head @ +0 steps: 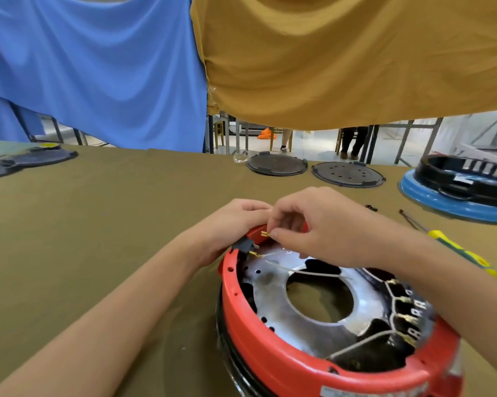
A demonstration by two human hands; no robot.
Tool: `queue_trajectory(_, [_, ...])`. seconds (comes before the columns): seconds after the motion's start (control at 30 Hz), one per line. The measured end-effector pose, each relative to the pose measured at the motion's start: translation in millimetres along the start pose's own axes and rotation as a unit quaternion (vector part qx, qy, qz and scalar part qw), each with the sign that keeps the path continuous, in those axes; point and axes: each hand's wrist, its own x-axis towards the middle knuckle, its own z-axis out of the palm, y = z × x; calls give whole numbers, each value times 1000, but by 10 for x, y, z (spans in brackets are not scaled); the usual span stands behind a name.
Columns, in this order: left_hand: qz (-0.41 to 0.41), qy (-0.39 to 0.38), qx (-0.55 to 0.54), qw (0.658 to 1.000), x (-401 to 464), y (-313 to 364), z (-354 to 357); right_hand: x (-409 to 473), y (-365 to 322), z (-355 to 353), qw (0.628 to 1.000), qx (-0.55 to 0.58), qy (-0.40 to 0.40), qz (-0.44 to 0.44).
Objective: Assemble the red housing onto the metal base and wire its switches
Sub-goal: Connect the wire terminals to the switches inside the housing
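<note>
1. Red housing (270, 351) sits on the olive table (98, 224), bottom right of view, open side up. Metal base (359, 299) lies inside it, a silvery plate with a big round hole in the middle.
2. Left hand (236, 222) grips the far rim of the housing, fingers curled over the outer edge, right next to the black switch (243, 245) mounted in the rim.
3. Right hand (324, 224) comes in from the right above the far rim. Thumb and forefinger pinch a brass terminal (265, 234); its tip points left toward the switch, not touching it.
4. A second brass terminal (254, 255) sits at the switch tabs, pale wire (307, 273) trailing off across the plate. Cannot tell if it is fully seated.
5. Near right side of the housing: a row of brass contacts (410, 319) with braided leads, partly hidden by the right forearm.
6. Yellow-green screwdriver (456, 247) lies on the table right of the right wrist, shaft pointing away.
7. Far edge of table: two dark round plates (277, 164) and (347, 173) side by side. Blue-and-black housing (456, 190) far right.
8. Blue cloth (98, 67) and mustard cloth (341, 58) hang behind the table.
</note>
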Motion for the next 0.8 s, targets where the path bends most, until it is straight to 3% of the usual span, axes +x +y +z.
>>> queue_trajectory(0.17, [3, -1, -2, 1000, -7, 17, 21, 9, -3, 80, 1000, -20, 2, -4])
queue_trajectory(0.27, [-2, -2, 3, 1000, -4, 13, 16, 22, 60, 43, 991, 123, -17, 50])
queue_trajectory(0.37, [-4, -11, 8, 1000, -15, 36, 19, 16, 139, -13, 953, 274, -52, 117])
queue_trajectory(0.47, [-6, -17, 1, 1000, -13, 38, 18, 7, 158, -10, 932, 333, -58, 131])
queue_trajectory(0.7, [-4, -14, -4, 1000, -9, 26, 25, -10, 153, -6, 942, 310, -45, 122])
queue_trajectory(0.8, [-4, -15, 9, 1000, -5, 13, 10, -12, 115, -1, 963, 247, -31, 104])
